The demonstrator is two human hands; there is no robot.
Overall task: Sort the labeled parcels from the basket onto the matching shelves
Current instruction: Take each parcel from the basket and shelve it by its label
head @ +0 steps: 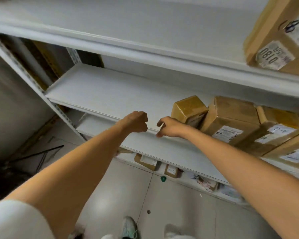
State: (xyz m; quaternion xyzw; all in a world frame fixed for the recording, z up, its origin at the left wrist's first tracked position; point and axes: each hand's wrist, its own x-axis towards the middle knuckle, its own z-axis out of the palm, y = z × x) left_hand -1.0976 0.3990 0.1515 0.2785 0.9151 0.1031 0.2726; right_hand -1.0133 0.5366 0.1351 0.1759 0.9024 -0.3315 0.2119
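Both arms reach toward the front edge of a white middle shelf (110, 94). My left hand (136, 121) is curled into a loose fist and holds nothing. My right hand (169, 126) is just right of it, fingers apart and pointing down, empty. Right of my right hand stand several brown cardboard parcels (230, 118) with white labels; the nearest is a small tape-wrapped box (188, 108). One parcel's label (278, 130) reads A-2. Down on the lowest shelf lie small parcels, one labeled A-1 (171, 170). No basket is in view.
The top shelf (145, 31) holds a large cardboard box (280, 40) at the right with a "0180" label. A perforated shelf upright (24, 71) runs down the left. Grey tiled floor (171, 213) lies below, with my shoes (129, 228) at the bottom and a dark object (3, 176) at the far left.
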